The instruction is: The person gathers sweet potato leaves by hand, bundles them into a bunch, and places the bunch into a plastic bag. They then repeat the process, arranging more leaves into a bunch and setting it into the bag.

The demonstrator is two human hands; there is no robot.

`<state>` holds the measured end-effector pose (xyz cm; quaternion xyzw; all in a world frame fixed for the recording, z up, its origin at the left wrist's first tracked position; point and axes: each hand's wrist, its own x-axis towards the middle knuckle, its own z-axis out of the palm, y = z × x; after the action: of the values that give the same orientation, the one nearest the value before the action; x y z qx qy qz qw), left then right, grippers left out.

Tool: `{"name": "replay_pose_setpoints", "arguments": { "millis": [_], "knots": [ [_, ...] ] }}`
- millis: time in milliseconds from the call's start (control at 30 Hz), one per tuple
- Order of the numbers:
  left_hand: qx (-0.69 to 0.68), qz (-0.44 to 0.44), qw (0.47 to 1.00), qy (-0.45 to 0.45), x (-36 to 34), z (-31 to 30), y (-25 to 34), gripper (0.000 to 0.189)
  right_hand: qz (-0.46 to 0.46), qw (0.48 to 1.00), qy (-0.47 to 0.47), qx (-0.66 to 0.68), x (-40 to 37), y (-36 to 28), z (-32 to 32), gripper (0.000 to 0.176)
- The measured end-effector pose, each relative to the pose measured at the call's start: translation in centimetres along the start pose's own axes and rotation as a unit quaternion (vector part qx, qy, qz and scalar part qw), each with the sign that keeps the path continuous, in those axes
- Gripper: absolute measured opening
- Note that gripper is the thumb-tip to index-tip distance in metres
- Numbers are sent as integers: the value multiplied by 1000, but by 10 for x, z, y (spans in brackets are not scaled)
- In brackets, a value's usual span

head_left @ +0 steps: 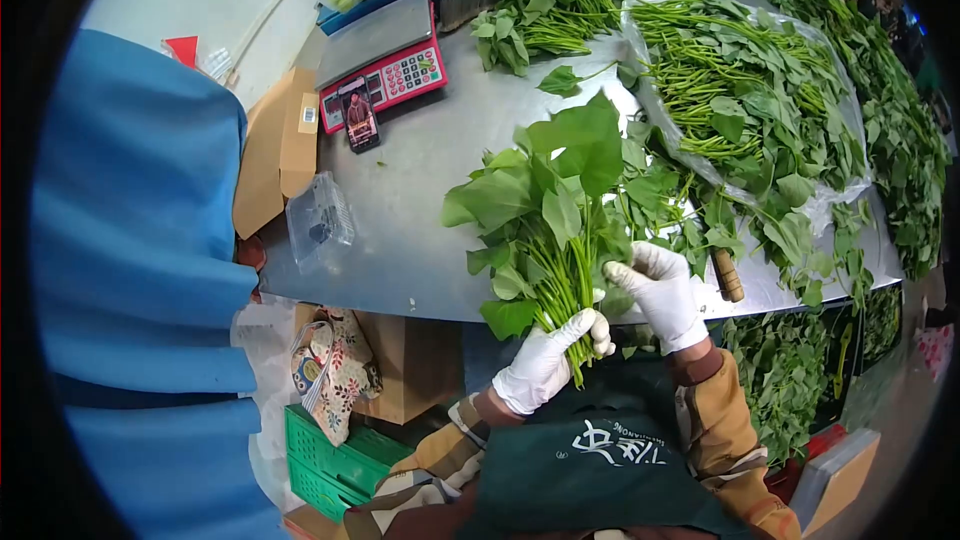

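A bunch of long-stemmed leafy greens [560, 220] stands upright in my left hand [543, 368], which wears a white glove and is closed round the lower stems. Cut stem ends stick out below the fist. Just right of the bunch is my right hand [663, 295], also gloved in white, with fingers curled together at the edge of the leaves. Whatever lies between those fingertips is too small to make out. A wooden handle [728, 275] rests on the metal table [400, 210] to the right, partly among loose leaves.
A red scale [410, 70] stands at the back left with a phone [358, 118] leaning on it. More greens [555, 5] lie behind, and a plastic-lined pile of greens [740, 80] is at right. A clear plastic box [320, 220] and cardboard box [275, 155] sit left.
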<state>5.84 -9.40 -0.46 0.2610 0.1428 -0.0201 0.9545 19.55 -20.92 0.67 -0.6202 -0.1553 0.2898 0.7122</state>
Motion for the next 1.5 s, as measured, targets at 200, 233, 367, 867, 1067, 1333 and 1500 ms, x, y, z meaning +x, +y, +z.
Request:
{"name": "replay_pose_setpoints", "arguments": {
  "millis": [200,233,367,867,1067,1333,1500],
  "knots": [
    [-39,-38,993,-107,-7,6,15,41,-129,980,56,-137,13,-17,-11,26],
    [-46,-46,988,-139,-9,9,17,42,-165,973,48,-156,17,-16,-9,27],
    [-93,24,974,-204,-16,11,22,45,-242,935,40,-257,32,-5,5,24],
    [-67,232,962,-131,-35,-9,85,22,-230,830,103,-497,57,7,-40,18],
    [-16,206,973,-102,-33,-2,83,23,-164,733,30,-659,85,36,-11,19],
    [-34,206,975,-71,-32,-11,81,23,97,966,26,-240,81,7,-41,28],
    [-53,198,976,-74,-27,-11,78,21,73,996,-3,52,56,-13,-46,27]
  ]
}}
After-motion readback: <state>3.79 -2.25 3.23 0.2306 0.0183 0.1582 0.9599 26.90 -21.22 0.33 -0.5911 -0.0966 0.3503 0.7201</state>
